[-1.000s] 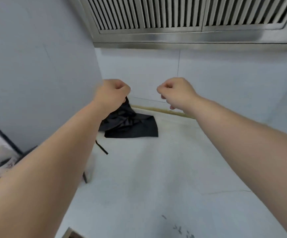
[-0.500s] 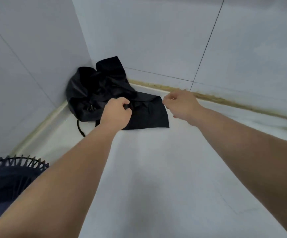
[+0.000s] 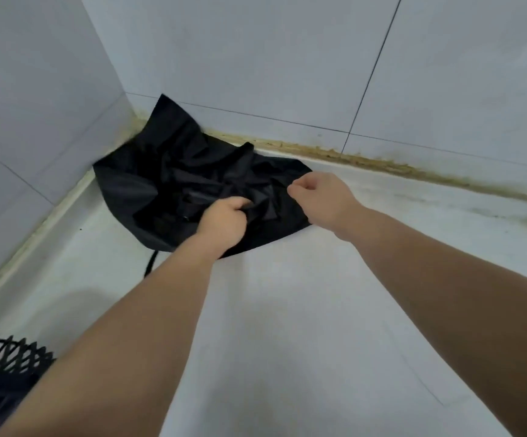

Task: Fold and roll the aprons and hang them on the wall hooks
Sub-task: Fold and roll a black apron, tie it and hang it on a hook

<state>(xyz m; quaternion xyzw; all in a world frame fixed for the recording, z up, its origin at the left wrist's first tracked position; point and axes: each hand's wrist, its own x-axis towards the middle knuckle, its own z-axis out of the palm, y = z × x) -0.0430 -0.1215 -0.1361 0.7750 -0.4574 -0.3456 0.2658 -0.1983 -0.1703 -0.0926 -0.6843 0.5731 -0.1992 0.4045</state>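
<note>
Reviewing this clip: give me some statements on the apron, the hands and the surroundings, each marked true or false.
1. The apron lies crumpled in the corner where two tiled walls meet. True.
2. The left hand grips the apron. True.
3. The apron hangs on a wall hook. False: it lies on the white counter, and no hook is in view.
4. The right hand lies flat on the counter, far from the apron. False: its fingers are curled, at the apron's right edge.
5. A black wire grille shows at the lower left. True.
</note>
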